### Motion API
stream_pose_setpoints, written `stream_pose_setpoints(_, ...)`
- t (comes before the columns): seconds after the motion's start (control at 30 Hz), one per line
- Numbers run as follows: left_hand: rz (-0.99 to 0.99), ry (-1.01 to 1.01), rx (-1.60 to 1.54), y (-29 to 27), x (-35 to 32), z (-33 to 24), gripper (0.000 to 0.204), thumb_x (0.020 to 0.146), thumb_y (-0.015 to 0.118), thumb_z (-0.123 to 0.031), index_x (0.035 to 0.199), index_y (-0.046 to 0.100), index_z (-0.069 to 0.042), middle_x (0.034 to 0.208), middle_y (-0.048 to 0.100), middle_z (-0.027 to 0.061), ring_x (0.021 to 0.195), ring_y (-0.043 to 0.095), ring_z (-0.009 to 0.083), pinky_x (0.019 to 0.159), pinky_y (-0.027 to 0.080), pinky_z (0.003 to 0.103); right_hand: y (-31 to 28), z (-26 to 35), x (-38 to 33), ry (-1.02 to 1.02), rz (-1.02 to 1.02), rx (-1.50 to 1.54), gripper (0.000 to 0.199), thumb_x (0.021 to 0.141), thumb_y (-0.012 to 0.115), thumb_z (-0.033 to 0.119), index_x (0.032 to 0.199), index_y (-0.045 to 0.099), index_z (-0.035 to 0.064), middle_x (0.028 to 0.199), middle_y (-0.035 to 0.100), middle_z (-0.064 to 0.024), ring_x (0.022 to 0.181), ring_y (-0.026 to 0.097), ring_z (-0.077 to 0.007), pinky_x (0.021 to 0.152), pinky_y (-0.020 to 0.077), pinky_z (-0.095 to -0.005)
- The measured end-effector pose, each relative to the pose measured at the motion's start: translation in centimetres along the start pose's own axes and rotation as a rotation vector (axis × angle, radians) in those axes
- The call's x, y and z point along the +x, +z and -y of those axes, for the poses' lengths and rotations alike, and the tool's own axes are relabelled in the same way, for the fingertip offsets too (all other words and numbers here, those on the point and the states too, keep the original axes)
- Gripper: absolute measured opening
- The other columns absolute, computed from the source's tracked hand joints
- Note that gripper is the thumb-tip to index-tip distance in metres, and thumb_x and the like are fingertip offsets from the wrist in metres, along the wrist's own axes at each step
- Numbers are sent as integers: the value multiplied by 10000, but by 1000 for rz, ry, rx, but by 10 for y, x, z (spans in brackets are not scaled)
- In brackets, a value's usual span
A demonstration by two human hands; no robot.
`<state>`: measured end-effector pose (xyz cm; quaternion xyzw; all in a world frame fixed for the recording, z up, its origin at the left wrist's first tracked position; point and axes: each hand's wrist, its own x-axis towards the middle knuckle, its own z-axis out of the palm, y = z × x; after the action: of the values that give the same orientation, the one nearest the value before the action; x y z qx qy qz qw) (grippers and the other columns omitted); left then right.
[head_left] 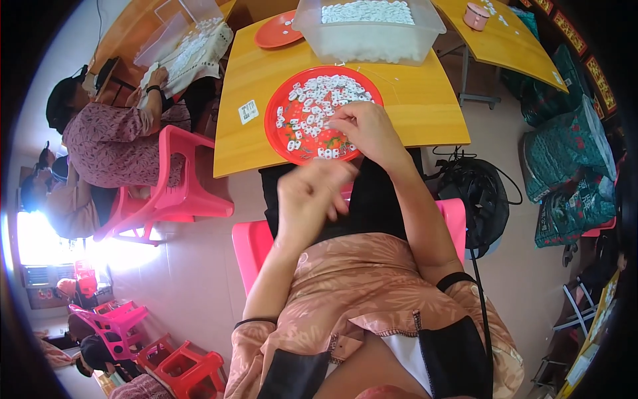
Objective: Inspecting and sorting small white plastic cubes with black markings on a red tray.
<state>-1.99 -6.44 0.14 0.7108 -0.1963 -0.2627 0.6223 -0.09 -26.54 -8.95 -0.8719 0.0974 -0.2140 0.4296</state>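
At the upper middle of the frame stands the yellow table [425,110], and on it the work in hand seems to be the picking of small pieces, one by one or a few together. The largest thing upon it is the translucent bin [369,48], at the top of the frame, filled with white material. Below it, in the picture's centre, lies the round red tray [270,123], with a printed pattern showing in its lower part. The left hand [311,193], just below the tray's near rim, is blurred; its fingers look bent, but I cannot tell whether it holds something. The right hand [370,132] is over the tray's right part, thumb and forefinger in a narrow pinch; a piece between them I cannot confirm. In my judgement, the next move calls for a fine fingertip grip and a steady wrist. The smallest things are the white pieces [339,86], spread over the tray, denser toward its top: rounded, oblong, with dark and reddish marks. At the near rim, a few make a short row [328,153].
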Motion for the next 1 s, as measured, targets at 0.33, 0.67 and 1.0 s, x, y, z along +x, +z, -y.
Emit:
stream_pose_setpoints(0.33,-324,155,-296,-33,40,58,259,980,748,-86,1228,737,-8,908,699,-7,759,602,52,700,453,182,16,37,-8,121,236,664,205,931,781,147,1022,793,-36,823,762,-60,731,647,-66,661,515,-258)
stream_pose_setpoints(0.67,-376,140,-466,-56,41,73,242,1015,716,-135,1202,744,16,897,730,46,676,595,76,634,476,213,2,16,-9,26,184,-244,164,843,787,143,881,762,-15,821,755,-153,783,739,-268,713,547,-413)
stream_pose_setpoints(1.0,-314,92,-646,-60,33,68,297,1026,691,-135,1280,692,19,917,749,77,706,654,106,669,539,230,31,-12,-7,-124,-170,-466,114,863,767,166,863,736,56,900,730,-135,853,703,-352,743,493,-491)
